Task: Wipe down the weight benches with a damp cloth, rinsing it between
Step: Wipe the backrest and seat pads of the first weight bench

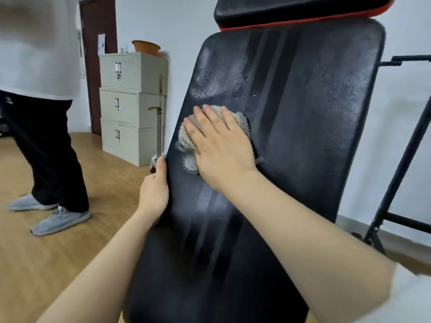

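- Centre of the frame: black padded weight bench (303, 113), backrest tilted up, pale streaks along its length.
- On the left half of the backrest, a little above the middle of the frame: grey knitted cloth (186, 138), lying against the pad.
- Right grip (221, 150) released, fingers straight and close together, pressing the cloth flat onto the pad.
- Left grip (154, 194) grasping the left edge of the bench, just below the cloth; thumb along the front, other fingers hidden behind.
- Just above the cloth: a shiny, wet-looking patch.
- Upper left: stacked beige metal cabinets (130, 101), orange plastic basin (146, 47) on top.
- Left edge: standing person (46, 136) in dark trousers and grey shoes, on the wooden floor (105, 194).
- Right edge: black metal frame (401, 164).
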